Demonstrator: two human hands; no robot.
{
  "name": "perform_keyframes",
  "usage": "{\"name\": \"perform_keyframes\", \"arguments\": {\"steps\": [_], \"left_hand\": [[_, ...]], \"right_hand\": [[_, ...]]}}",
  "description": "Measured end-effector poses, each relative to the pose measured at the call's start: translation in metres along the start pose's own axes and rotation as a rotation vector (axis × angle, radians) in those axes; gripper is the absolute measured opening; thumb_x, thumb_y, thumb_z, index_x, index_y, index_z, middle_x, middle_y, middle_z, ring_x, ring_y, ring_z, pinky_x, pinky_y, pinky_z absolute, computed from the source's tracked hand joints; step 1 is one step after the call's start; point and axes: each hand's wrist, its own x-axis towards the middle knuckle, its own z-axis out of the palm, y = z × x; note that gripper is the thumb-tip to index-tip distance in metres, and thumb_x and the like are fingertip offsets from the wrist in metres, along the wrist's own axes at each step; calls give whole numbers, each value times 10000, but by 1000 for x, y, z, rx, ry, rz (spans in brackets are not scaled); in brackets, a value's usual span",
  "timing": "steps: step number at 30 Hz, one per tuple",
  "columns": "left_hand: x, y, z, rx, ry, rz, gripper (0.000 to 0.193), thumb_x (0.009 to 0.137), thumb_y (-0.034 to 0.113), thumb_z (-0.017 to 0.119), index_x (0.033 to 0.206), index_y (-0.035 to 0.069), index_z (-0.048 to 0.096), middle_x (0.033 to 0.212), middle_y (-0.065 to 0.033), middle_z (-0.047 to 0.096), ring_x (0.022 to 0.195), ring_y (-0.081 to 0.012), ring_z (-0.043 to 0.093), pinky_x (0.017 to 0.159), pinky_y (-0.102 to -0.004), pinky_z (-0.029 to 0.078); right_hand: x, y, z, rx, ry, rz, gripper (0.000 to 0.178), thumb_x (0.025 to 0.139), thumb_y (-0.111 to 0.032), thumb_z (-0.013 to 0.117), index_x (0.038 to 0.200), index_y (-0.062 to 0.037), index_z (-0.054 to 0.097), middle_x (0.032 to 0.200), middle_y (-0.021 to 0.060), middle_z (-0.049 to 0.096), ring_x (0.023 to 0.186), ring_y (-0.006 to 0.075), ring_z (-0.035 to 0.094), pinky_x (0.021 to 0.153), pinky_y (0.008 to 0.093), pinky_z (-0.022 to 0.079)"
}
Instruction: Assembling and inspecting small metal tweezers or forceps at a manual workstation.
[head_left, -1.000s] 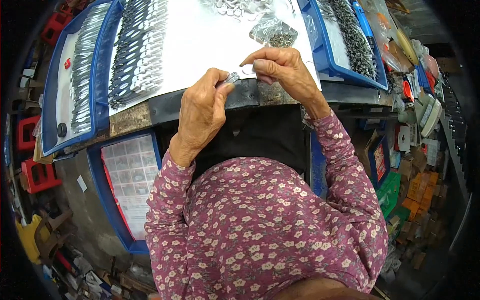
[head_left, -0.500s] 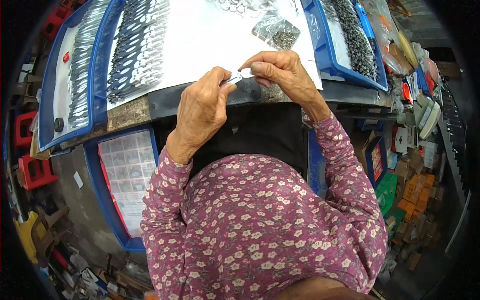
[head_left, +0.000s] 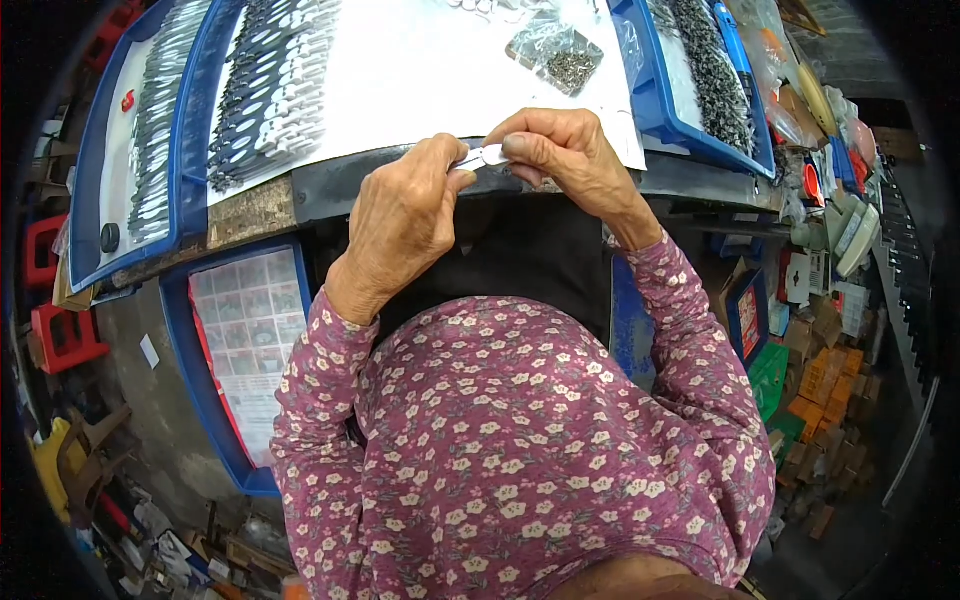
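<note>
Just over the near edge of the table, both my hands meet with fingertips close together. My left hand [head_left: 408,200] pinches a slim grey metal piece [head_left: 470,161]. Pinched between the thumb and fingers of my right hand [head_left: 568,158] is a small rounded white plastic piece [head_left: 492,155]. These two pieces touch or overlap; whether they are joined I cannot tell. To the left of my hands, rows of black and white pieces with oval openings [head_left: 268,100] lie on white paper [head_left: 400,75].
A blue tray [head_left: 180,222] of slim metal pieces stands at left, another blue tray [head_left: 690,148] of small dark parts at right. Tiny metal parts [head_left: 570,70] sit in a clear bag at the back. Below the table edge is a blue bin [head_left: 240,478].
My right hand has shifted very slightly, and the white piece shows more fully against the metal one. The view has tilted a little.
</note>
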Motion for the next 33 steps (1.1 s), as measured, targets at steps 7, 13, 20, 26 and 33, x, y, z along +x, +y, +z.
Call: {"name": "perform_keyframes", "arguments": {"steps": [7,13,20,26,33], "left_hand": [[-15,-4,9,92,-55,93,136,777,41,578,868,10,481,731,-135,538,612,-288,573,518,-357,443],[-38,-10,14,83,-153,111,156,774,63,591,874,17,481,735,-126,539,609,-280,568,516,-348,440],[-67,-10,34,17,-194,113,135,782,92,585,863,27,499,727,-104,538,600,-262,566,500,-337,434],[-89,-6,48,-18,-273,143,133,785,122,588,837,43,494,659,-83,524,549,-224,556,444,-311,405],[-107,-1,61,-27,-272,123,139,755,91,596,820,39,485,629,-86,509,537,-221,553,427,-310,396]], "right_hand": [[-12,14,9,-67,-84,42,208,871,-172,552,950,12,611,599,-24,505,544,36,463,483,165,350],[-34,15,22,-289,-148,-5,210,875,-184,512,927,2,594,632,27,568,572,108,549,514,245,434],[-66,54,38,-481,-191,-236,204,825,-130,583,947,28,543,686,114,552,576,228,561,517,308,437],[-91,69,50,-529,-223,-345,170,796,-74,567,881,69,534,662,140,535,573,264,563,504,335,441],[-106,77,60,-505,-220,-320,155,759,-40,579,859,73,542,652,158,538,565,290,562,500,335,449]]}}
